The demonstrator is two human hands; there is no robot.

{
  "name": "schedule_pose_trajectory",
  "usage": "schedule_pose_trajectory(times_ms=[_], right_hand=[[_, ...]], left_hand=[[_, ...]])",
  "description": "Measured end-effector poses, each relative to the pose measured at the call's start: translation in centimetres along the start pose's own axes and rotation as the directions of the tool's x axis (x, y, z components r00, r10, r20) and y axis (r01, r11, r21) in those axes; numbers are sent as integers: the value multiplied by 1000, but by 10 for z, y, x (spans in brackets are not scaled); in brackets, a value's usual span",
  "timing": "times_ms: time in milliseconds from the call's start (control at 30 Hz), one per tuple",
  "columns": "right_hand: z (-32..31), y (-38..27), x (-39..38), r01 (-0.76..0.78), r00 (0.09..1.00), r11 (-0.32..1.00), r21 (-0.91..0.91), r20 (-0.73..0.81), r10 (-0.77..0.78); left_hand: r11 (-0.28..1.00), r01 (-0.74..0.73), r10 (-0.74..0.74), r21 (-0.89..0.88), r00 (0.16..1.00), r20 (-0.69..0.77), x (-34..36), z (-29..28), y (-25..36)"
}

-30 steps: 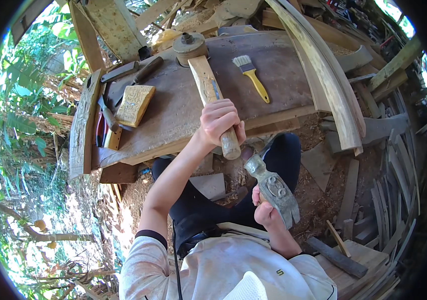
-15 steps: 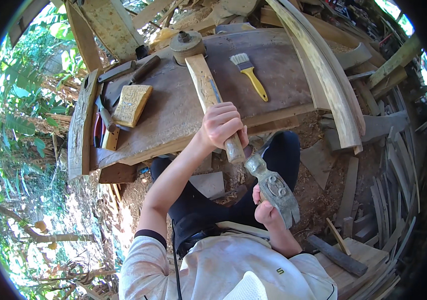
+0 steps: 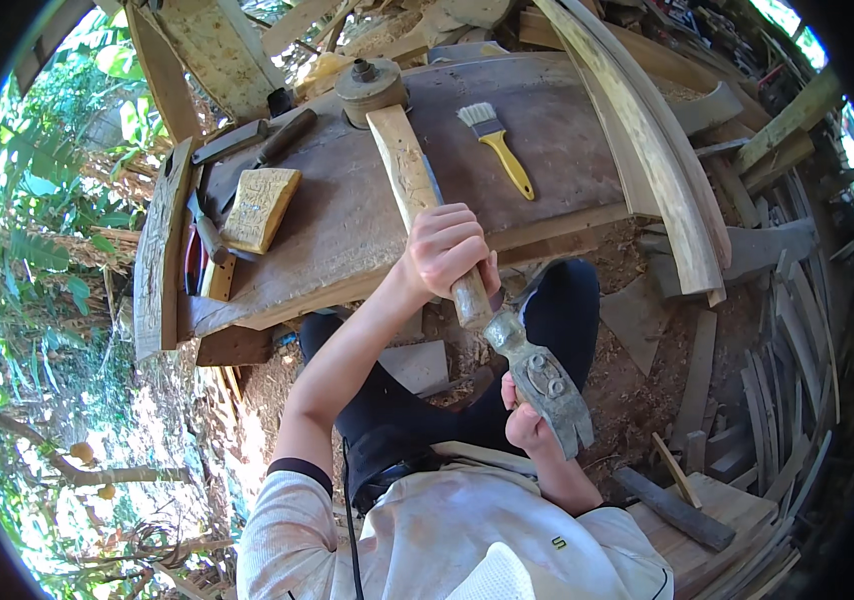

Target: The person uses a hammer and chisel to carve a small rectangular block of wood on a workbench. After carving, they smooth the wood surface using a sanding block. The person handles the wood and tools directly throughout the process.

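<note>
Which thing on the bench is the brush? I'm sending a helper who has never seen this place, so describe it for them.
Start at the big brown wooden workbench. On its top, right of the long pale wooden piece that the left hand grips, lies the brush. It alone has a bright yellow handle and pale bristles.

Quick count of what was on and around the bench: one yellow-handled brush (image 3: 495,146), one long wooden piece (image 3: 417,195) with a round head, one carved yellowish block (image 3: 260,208), one grey metal hand tool (image 3: 545,385), two hands (image 3: 447,250) (image 3: 527,420) in view, and one curved plank (image 3: 647,150) along the side.
</note>
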State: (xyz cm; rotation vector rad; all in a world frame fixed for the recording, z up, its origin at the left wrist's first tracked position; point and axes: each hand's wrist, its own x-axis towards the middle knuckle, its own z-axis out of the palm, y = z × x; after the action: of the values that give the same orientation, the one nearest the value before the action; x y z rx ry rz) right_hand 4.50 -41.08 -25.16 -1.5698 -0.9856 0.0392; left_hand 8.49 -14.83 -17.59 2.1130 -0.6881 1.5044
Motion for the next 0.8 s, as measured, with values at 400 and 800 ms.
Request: schedule_pose_trajectory(times_ms=[400,800], right_hand=[[-5,-1,5,119,993,993,8,1,-119],[-13,-15,25,143,989,989,-46,-20,-144]], left_hand=[[1000,0,0,7,1000,-9,0,1,0],[999,24,-24,32,1000,-12,6,-4,-4]])
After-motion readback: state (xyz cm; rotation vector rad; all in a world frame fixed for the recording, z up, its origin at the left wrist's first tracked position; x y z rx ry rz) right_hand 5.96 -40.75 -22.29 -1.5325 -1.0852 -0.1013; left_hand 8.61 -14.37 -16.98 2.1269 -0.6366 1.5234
